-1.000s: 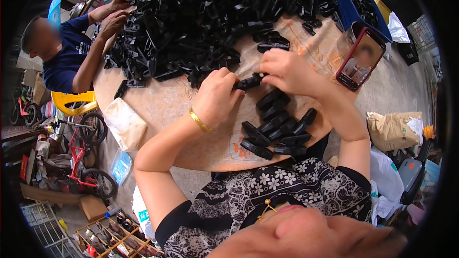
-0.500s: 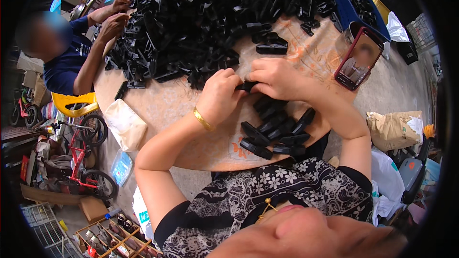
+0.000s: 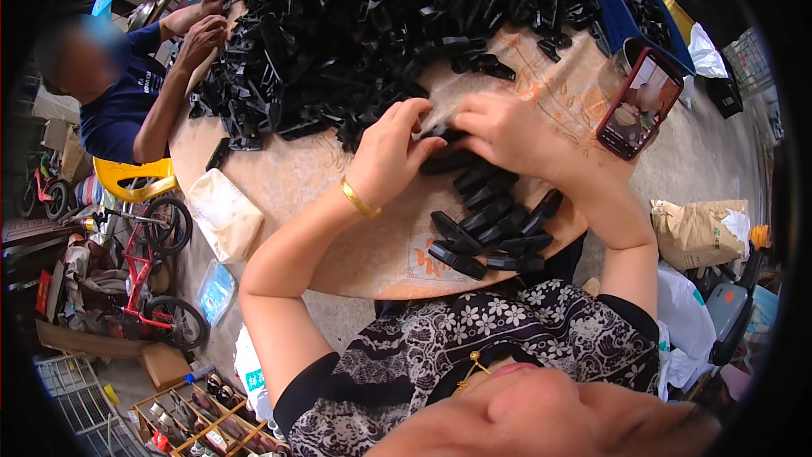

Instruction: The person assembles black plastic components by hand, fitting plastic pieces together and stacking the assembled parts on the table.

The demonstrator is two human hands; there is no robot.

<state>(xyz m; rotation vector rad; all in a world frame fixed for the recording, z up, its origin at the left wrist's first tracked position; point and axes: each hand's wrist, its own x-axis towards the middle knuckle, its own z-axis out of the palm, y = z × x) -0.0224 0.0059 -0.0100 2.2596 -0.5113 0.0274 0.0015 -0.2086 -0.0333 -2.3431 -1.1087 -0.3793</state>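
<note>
Looking down from head view: left hand (image 3: 391, 145) and right hand (image 3: 507, 131) met at table (image 3: 279, 178) centre, fingers curled together, pinching small black plastic piece (image 3: 441, 134) between them, mostly hidden. Small row of finished black pieces (image 3: 491, 224) lay near table edge, just below hands. Huge heap of black parts (image 3: 381, 25) remained beyond; judged early, most work left. Phone (image 3: 639, 103) lay right. Co-worker's hands (image 3: 203, 21) worked far left.
</note>
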